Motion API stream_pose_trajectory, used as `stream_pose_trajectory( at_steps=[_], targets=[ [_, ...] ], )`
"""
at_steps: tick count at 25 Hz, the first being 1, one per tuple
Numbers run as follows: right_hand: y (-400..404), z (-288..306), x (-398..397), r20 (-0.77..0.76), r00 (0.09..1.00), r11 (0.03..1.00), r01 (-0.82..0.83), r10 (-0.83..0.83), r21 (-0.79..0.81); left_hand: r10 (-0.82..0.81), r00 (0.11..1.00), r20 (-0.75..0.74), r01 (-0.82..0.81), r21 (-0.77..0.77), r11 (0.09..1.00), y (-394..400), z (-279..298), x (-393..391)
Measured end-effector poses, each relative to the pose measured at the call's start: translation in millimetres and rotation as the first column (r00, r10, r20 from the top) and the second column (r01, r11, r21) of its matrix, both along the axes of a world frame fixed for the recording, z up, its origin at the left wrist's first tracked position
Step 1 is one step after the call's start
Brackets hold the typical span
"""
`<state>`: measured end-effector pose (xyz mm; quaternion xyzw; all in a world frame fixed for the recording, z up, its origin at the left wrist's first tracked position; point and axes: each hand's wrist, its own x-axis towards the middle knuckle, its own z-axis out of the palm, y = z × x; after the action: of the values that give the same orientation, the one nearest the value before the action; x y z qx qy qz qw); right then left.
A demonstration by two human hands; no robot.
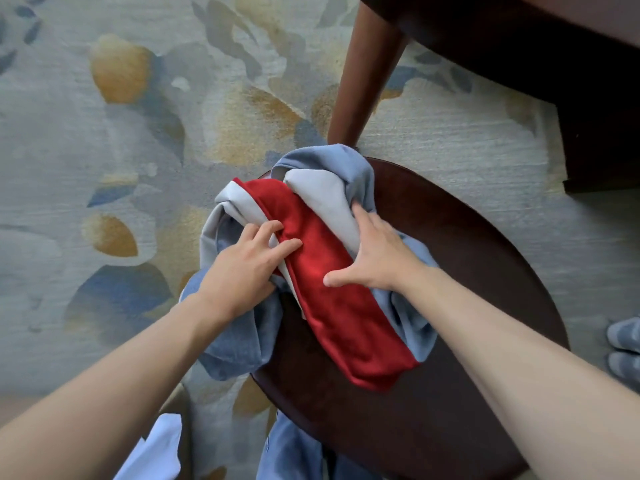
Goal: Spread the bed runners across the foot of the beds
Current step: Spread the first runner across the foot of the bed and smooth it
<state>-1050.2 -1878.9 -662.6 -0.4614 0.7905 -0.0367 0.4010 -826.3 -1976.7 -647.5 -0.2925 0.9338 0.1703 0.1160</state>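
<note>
A bundle of bed runners lies on a round dark wooden table (467, 244). A red runner (343, 306) runs diagonally over a crumpled blue-grey runner (239, 341) with a pale grey lining (322, 195). My left hand (242, 261) grips the left side of the bundle, fingers curled into the red and pale grey folds. My right hand (374, 254) lies on the right side with its fingers spread; the thumb presses the red runner and the fingertips dig into the pale grey fold. No bed is in view.
A patterned grey, blue and gold carpet (121, 150) covers the floor. A brown furniture leg (360, 81) stands just behind the table, under a dark wooden piece (554, 46) at the upper right. Grey striped slippers (623, 351) sit at the right edge.
</note>
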Motion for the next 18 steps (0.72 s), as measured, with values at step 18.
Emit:
stream_pose_trajectory(
  at_steps=[18],
  targets=[
    [20, 170, 128, 0.003, 0.975, 0.93, -0.21, 0.221, -0.302, 0.186, 0.971, -0.153, -0.197, -0.062, 0.978, 50, 174, 72]
  ],
)
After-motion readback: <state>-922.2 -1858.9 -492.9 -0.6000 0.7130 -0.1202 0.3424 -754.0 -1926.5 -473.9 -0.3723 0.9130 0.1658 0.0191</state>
